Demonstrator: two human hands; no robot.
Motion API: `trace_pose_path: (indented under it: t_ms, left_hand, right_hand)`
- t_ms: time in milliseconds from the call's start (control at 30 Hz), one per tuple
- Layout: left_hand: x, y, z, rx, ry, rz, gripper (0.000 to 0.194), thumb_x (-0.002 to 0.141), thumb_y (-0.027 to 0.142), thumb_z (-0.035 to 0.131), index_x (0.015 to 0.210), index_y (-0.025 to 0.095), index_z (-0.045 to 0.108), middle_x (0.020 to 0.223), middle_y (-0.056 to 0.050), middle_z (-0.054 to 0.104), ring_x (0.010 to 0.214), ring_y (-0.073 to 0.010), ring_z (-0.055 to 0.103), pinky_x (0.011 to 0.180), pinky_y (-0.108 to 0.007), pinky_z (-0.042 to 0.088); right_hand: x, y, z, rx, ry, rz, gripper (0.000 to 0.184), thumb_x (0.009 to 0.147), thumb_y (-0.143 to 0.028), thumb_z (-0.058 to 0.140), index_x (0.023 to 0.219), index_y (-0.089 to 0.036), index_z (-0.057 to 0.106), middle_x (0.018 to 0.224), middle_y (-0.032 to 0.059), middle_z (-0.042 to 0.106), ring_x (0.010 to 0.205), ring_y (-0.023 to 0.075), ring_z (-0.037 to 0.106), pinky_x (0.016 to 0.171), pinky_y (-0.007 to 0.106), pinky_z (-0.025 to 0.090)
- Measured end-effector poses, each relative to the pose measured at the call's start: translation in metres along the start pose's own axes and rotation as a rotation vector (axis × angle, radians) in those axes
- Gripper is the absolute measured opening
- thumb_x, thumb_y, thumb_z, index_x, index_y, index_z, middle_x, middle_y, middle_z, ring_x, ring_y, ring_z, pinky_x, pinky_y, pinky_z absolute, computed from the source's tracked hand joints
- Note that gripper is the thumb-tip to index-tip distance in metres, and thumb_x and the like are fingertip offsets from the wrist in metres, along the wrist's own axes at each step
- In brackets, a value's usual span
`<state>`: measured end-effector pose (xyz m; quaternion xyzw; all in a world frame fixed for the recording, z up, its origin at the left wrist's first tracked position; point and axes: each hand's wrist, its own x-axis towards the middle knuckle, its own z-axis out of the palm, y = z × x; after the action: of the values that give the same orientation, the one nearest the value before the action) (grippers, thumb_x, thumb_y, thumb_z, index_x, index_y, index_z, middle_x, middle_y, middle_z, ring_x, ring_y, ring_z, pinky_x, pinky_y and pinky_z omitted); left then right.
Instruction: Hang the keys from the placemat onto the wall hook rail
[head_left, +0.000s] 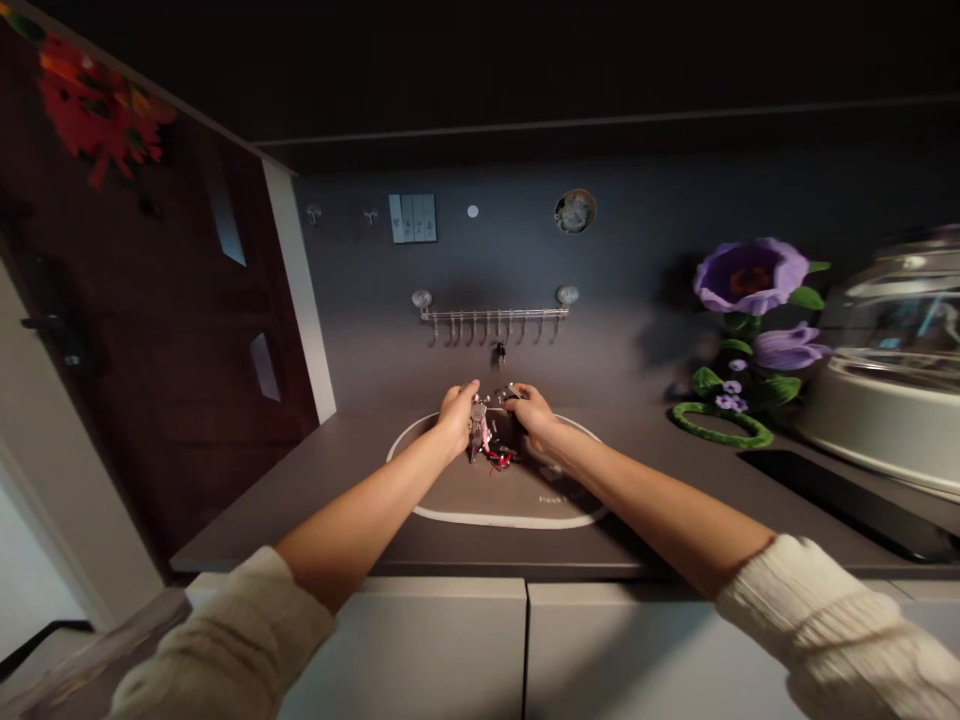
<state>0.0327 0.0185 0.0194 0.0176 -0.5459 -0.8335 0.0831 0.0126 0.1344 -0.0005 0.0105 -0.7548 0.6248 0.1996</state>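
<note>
Head view. Your left hand [452, 412] and right hand [534, 412] meet above an oval mat [465, 497], edged in white, on the dark counter [337, 500]. Your left fingers are clamped on a bunch of trinkets [484, 430], small metal and pink pieces that hang between your two hands. A red piece [501, 461] shows at its lower end; whether it touches the mat cannot be told. Your right thumb and fingers are together on a small metal piece [513, 391], its shape too small to make out. Behind, a clear hook rail [495, 315] is mounted on the wall, with a small dark item [501, 352] hanging beneath it, just above your hands. To your right stand a purple flower [750, 280], a flat black slab [840, 500] and a domed appliance [892, 400].
</note>
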Motion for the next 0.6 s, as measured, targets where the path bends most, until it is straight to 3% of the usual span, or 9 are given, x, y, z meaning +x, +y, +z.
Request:
trace_pose_path:
  t_ms: [67, 167, 267, 367, 433, 600]
  left_hand:
    - [0.002, -0.001, -0.014, 0.162, -0.041, 0.033, 0.025, 0.069, 0.037, 0.060, 0.069, 0.017, 0.046, 0.054, 0.005, 0.044, 0.041, -0.0050, 0.041, 0.043, -0.017, 0.035]
    - [0.004, -0.003, -0.031, 0.471, -0.079, 0.069, 0.024, 0.069, 0.038, 0.059, 0.064, 0.016, 0.050, 0.053, 0.003, 0.047, 0.043, -0.0076, 0.043, 0.043, -0.019, 0.033]
    - [0.004, -0.009, -0.043, 0.811, -0.136, 0.150, 0.024, 0.073, 0.038, 0.052, 0.065, 0.017, 0.054, 0.054, 0.000, 0.052, 0.051, -0.0125, 0.050, 0.050, -0.023, 0.038]
    - [0.005, -0.013, -0.050, 1.134, -0.183, 0.382, 0.020, 0.073, 0.036, 0.052, 0.075, 0.017, 0.059, 0.080, -0.006, 0.061, 0.078, -0.0180, 0.057, 0.071, -0.028, 0.042]
    - [0.006, -0.015, -0.053, 1.311, -0.204, 0.484, 0.023, 0.074, 0.037, 0.050, 0.084, 0.018, 0.059, 0.093, -0.008, 0.061, 0.089, -0.0207, 0.055, 0.080, -0.031, 0.039]
    - [0.005, -0.015, -0.056, 1.504, -0.264, 0.583, 0.028, 0.081, 0.040, 0.041, 0.092, 0.018, 0.055, 0.096, -0.008, 0.059, 0.093, -0.0217, 0.053, 0.081, -0.032, 0.038]
  right_hand:
    - [-0.001, -0.003, -0.013, -0.044, -0.143, 0.118, 0.033, 0.062, -0.019, 0.055, 0.095, -0.018, 0.057, 0.072, 0.0023, 0.063, 0.058, 0.0129, 0.055, 0.056, 0.024, 0.045]
    - [0.005, -0.015, -0.024, -0.141, -0.255, 0.123, 0.017, 0.063, -0.020, 0.055, 0.079, -0.017, 0.060, 0.064, 0.0018, 0.061, 0.057, 0.0128, 0.053, 0.056, 0.024, 0.043]
    - [0.023, -0.025, -0.020, -0.232, -0.129, 0.030, 0.013, 0.063, -0.021, 0.057, 0.074, -0.016, 0.061, 0.070, 0.0016, 0.062, 0.065, 0.0120, 0.055, 0.065, 0.023, 0.042]
    - [0.049, -0.029, -0.004, -0.241, 0.030, 0.000, 0.031, 0.063, -0.027, 0.061, 0.091, -0.015, 0.058, 0.077, 0.0028, 0.063, 0.067, 0.0122, 0.055, 0.066, 0.024, 0.042]
    - [0.065, -0.029, 0.009, -0.262, 0.056, -0.026, 0.040, 0.061, -0.036, 0.063, 0.094, -0.014, 0.057, 0.077, 0.0037, 0.062, 0.066, 0.0129, 0.056, 0.063, 0.024, 0.042]
    - [0.086, -0.032, 0.026, -0.366, 0.080, -0.137, 0.018, 0.071, -0.031, 0.052, 0.072, -0.015, 0.061, 0.067, 0.0043, 0.062, 0.067, 0.0150, 0.059, 0.065, 0.023, 0.042]
